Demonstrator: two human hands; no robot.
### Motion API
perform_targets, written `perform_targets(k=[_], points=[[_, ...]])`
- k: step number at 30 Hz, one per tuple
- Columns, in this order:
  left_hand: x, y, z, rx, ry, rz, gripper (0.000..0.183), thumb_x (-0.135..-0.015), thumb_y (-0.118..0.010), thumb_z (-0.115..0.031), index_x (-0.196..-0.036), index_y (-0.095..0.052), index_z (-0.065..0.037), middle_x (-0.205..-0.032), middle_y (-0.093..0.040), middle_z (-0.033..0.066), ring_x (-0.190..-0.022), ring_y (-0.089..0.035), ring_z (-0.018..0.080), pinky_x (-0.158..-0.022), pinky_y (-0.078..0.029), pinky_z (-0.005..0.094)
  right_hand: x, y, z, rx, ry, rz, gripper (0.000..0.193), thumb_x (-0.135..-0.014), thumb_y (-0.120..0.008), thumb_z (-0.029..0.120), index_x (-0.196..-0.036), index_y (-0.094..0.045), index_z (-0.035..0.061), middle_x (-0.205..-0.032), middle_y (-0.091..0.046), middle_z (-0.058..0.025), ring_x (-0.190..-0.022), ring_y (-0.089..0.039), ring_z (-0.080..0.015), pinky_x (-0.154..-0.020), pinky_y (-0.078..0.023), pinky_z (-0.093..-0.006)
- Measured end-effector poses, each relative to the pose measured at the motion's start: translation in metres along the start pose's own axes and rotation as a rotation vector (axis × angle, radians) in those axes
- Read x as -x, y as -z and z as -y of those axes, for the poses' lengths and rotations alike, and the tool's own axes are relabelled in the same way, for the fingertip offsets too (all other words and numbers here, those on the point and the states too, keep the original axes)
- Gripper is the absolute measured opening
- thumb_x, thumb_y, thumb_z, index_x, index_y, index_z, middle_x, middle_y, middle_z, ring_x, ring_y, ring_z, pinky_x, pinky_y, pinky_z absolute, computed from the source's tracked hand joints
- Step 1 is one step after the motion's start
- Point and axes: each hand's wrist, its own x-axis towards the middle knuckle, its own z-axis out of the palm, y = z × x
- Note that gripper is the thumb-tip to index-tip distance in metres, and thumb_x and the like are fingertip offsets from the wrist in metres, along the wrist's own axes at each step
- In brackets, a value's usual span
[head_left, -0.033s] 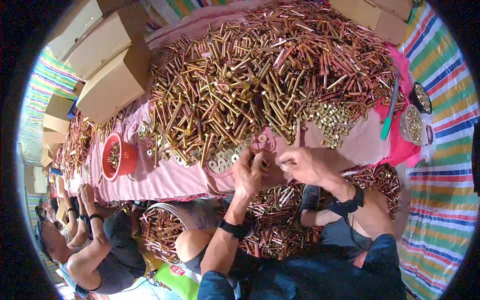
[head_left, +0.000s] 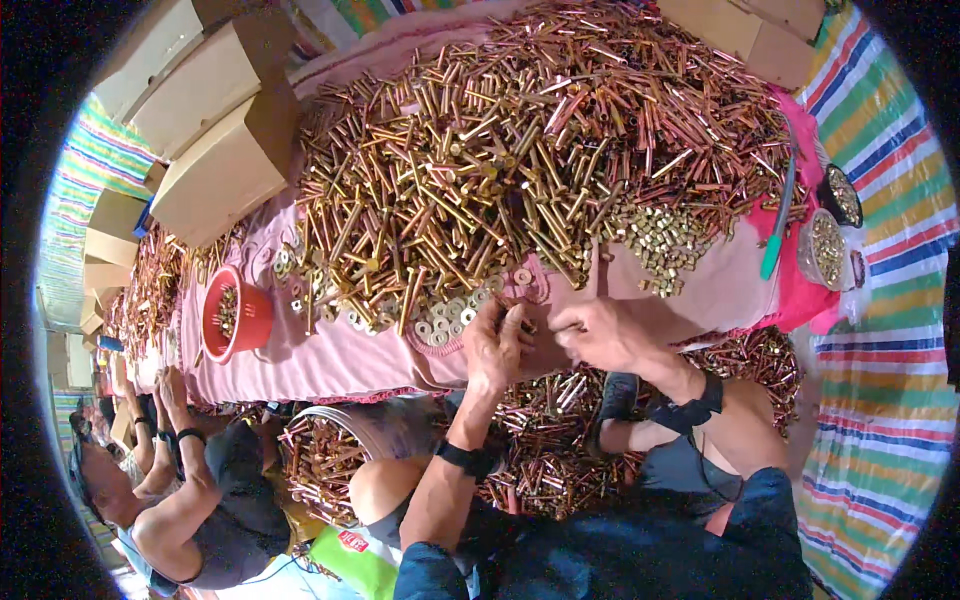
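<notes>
My left hand (head_left: 494, 345) is closed at the near edge of the pink cloth (head_left: 400, 360); reddish metal shows at its fingertips, but what they grip is too small to make out. Just to its right, my right hand (head_left: 608, 335) is curled with fingertips pinched together, and anything in them is hidden. Flat washers (head_left: 440, 325) lie by the left hand. Beyond both hands spreads a big heap of long gold and copper-toned bolts (head_left: 450, 190). Small brass-coloured nuts (head_left: 665, 240) are piled beyond the right hand.
A red plastic basket (head_left: 262, 318) stands at the left. Cardboard boxes (head_left: 215, 170) are stacked at the far left. At the right lie a green-handled tool (head_left: 772, 257) and a clear tub (head_left: 826, 250) of small parts. More bolts (head_left: 545, 480) lie below the table; a co-worker (head_left: 200, 490) sits at left.
</notes>
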Motion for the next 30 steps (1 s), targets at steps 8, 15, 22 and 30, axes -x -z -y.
perform_targets(k=[8,15,22,30], points=[[-0.002,0.007,0.008,0.146,-0.033,-0.043,0.018,-0.101,-0.062,-0.018,-0.102,-0.063,0.0,-0.077,-0.066,0.0044,-0.06,-0.061,0.0094,-0.051,-0.052,0.0248,-0.016,-0.042,-0.008,-0.453,-0.158,0.021,0.034,-0.094,-0.063,0.014,-0.118,-0.066,-0.0091,-0.083,-0.071,-0.012,-0.065,-0.068,-0.0165,-0.06,-0.057,-0.0286],[-0.002,0.016,-0.01,0.34,-0.028,-0.042,0.019,-0.1,-0.063,-0.021,-0.105,-0.069,-0.003,-0.087,-0.071,0.0029,-0.068,-0.063,0.0081,-0.061,-0.051,0.0235,0.001,-0.037,0.006,-0.517,-0.016,-0.082,0.029,-0.095,-0.062,0.017,-0.115,-0.068,-0.0029,-0.083,-0.07,-0.0098,-0.067,-0.066,-0.0145,-0.058,-0.055,-0.0291],[0.007,0.024,-0.033,0.451,0.033,0.043,0.029,-0.102,-0.059,-0.026,-0.119,-0.063,-0.003,-0.102,-0.07,0.0072,-0.087,-0.067,0.015,-0.07,-0.057,0.0306,0.008,-0.031,0.019,-0.442,0.178,-0.173,0.024,-0.095,-0.062,0.015,-0.108,-0.069,-0.0034,-0.086,-0.065,-0.0075,-0.07,-0.065,-0.0126,-0.06,-0.051,-0.0286],[0.012,0.019,-0.041,0.602,0.047,0.091,0.029,-0.105,-0.053,-0.025,-0.123,-0.06,-0.004,-0.104,-0.071,0.01,-0.085,-0.07,0.016,-0.067,-0.06,0.0278,0.012,-0.029,0.026,-0.428,0.229,-0.164,0.022,-0.096,-0.06,0.015,-0.105,-0.071,-0.0016,-0.085,-0.063,-0.006,-0.064,-0.063,-0.0112,-0.058,-0.051,-0.0273]])
